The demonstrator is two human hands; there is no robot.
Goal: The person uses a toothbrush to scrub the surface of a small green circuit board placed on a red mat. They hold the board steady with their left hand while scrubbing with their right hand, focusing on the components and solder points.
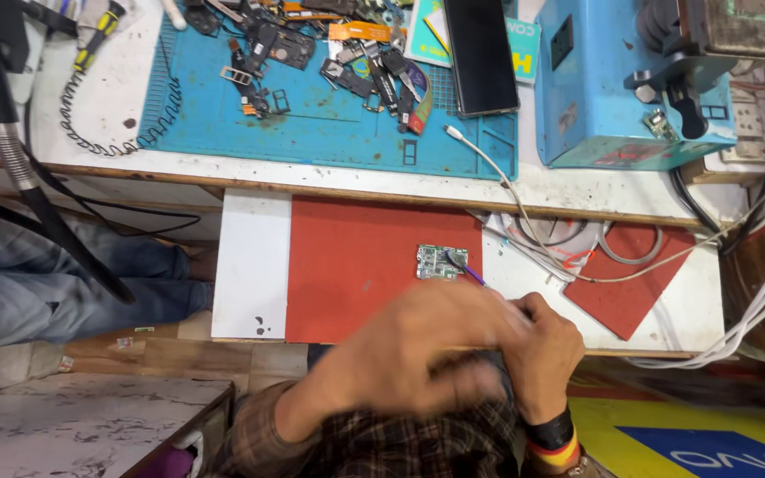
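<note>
A small green circuit board [436,262] lies flat on the red mat [356,265], alone in its middle, probably so that the dark colour makes the tiny parts easy to see. The right hand [537,341] is closed around a thin purple tool [468,268], and its tip touches the right edge of the board. The left hand [418,345] lies over the right one, blurred; I cannot tell if its fingers are closed, but it seems to steady the grip. Far from the hands, on the blue work mat [329,133], loose phone parts [347,62] and a dark phone screen [480,53] are pushed aside. A blue machine [613,88] stands at the far right.
</note>
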